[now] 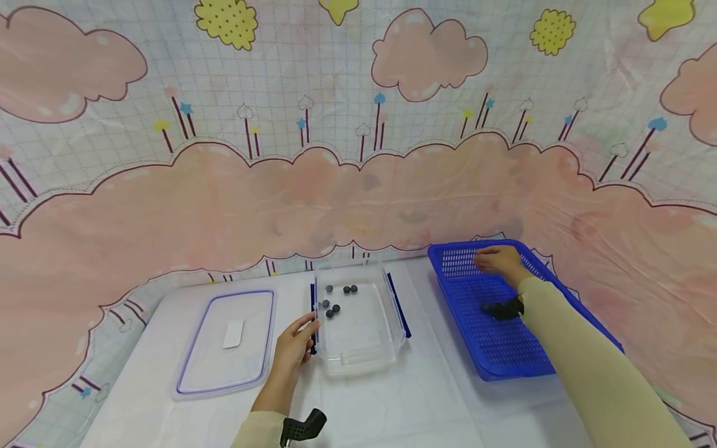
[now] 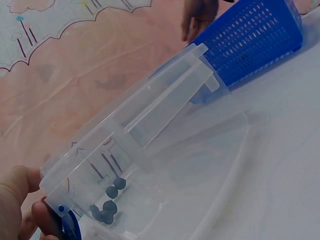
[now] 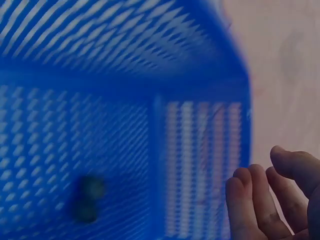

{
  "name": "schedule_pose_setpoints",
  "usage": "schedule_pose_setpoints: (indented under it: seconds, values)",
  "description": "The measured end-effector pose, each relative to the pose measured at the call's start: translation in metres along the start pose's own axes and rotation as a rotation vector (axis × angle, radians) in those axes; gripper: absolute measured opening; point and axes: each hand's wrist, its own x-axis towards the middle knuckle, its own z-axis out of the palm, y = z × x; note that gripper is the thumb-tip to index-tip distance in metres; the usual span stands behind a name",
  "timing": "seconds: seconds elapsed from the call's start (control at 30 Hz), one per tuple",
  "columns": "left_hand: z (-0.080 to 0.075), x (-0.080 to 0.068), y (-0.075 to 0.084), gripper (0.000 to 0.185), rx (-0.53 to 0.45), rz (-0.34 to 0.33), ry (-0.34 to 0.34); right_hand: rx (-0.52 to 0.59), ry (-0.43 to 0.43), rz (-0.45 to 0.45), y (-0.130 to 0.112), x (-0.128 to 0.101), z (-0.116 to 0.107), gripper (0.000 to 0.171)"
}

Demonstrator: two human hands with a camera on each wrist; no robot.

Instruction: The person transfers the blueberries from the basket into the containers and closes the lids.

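Observation:
My left hand (image 1: 295,343) grips the left side of a clear plastic box (image 1: 366,359), thumb at the rim and fingers by its blue latch (image 2: 73,226). Several small dark grey balls (image 1: 330,313) lie on the box floor, mostly toward its left side. Over the far part of a blue plastic basket (image 1: 512,367) hovers my right hand (image 1: 502,261). Its fingers (image 3: 241,205) are loosely bent with the thumb apart, and nothing shows between them. Two dark balls (image 3: 90,192), blurred in the right wrist view, lie on the basket's mesh floor.
A clear lid (image 1: 204,367) with a blue seal lies flat left of the box, a white rectangle (image 1: 233,334) at its middle. A second blue latch (image 1: 399,305) hangs on the box's right side. Behind the white table (image 1: 431,398) hangs a patterned cloth (image 1: 336,205).

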Motion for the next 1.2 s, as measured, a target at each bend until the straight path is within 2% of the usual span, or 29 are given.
schedule_pose_setpoints:
  seconds: [0.13, 0.23, 0.33, 0.53, 0.77, 1.0, 1.2]
  values:
    - [0.0, -0.001, -0.001, 0.045, 0.002, 0.009, 0.0, -0.062, 0.003, 0.04, 0.031, -0.012, -0.011, 0.045]
    - [0.001, -0.001, -0.001, 0.044, 0.008, 0.013, -0.001, -0.083, -0.038, 0.076, 0.052, -0.02, -0.016, 0.038]
    - [0.002, 0.0, -0.002, 0.043, 0.013, 0.012, -0.007, -0.089, -0.081, 0.14, 0.062, -0.026, -0.017, 0.034]
    - [0.0, 0.003, 0.0, 0.045, 0.004, 0.004, -0.003, -0.123, -0.114, 0.18, 0.066, -0.026, -0.018, 0.041]
    - [0.001, 0.004, 0.0, 0.044, 0.001, -0.008, -0.001, -0.199, -0.115, 0.241, 0.075, -0.023, -0.015, 0.035]
    - [0.001, 0.002, 0.002, 0.046, 0.009, 0.001, -0.005, -0.266, -0.13, 0.232, 0.079, -0.025, -0.012, 0.031]
    - [0.001, -0.001, 0.004, 0.046, 0.013, 0.009, -0.011, -0.251, -0.12, 0.222, 0.081, -0.027, -0.011, 0.032]
